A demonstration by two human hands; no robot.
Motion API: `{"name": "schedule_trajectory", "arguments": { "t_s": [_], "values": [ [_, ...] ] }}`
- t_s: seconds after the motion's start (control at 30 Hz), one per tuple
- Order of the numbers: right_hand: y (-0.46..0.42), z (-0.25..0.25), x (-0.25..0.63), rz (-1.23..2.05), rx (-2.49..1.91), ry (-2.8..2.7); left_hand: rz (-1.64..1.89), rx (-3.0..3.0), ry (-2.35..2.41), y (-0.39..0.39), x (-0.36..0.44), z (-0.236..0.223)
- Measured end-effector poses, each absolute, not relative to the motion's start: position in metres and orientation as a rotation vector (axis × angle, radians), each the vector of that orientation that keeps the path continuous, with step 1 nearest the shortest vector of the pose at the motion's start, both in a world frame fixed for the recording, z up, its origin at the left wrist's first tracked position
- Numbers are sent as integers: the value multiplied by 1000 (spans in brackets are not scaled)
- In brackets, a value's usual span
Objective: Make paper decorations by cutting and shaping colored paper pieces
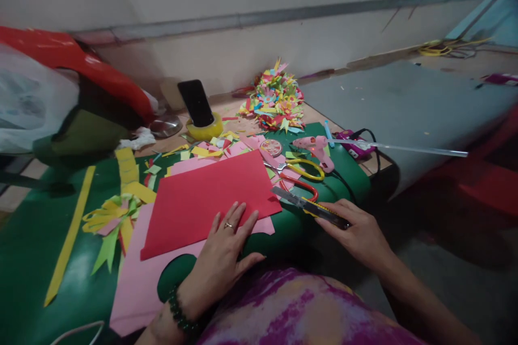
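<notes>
A red sheet of paper (202,194), folded along its lower edge, lies on pink paper (135,285) over the green mat. My left hand (229,248) rests with spread fingers on the red sheet's near edge. In my right hand (354,229) is a box cutter (319,211), held at the sheet's right corner with its tip pointing left. Whether the blade touches the paper I cannot tell. Just beyond the cutter lie scissors (311,170) with yellow and red handles, and a pink glue gun (318,148) with a long clear glue stick.
A black phone (196,102) leans in a yellow tape roll (205,128). Behind stands a heap of colourful paper pieces (279,97). Left are a yellow strip (70,237) and a paper bow (109,218). Plastic bags (36,91) fill the far left; a grey surface (388,97) extends right.
</notes>
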State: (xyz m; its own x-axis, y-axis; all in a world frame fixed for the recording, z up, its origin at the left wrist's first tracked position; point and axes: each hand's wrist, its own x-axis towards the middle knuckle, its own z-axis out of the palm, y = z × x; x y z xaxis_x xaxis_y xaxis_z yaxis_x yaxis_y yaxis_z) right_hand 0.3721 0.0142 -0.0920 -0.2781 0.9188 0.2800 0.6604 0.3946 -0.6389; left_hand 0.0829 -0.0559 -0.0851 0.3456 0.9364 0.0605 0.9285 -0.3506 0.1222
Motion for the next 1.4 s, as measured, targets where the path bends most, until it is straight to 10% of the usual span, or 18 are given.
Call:
{"name": "schedule_trajectory", "arguments": {
  "t_s": [0.4,1.4],
  "values": [
    [1,-76,384,31,-1266,-2393,181,2554,1702,-61,77,-87],
    [6,-92,384,523,-1130,-2319,69,2480,1664,-59,82,-79]
  ]
}}
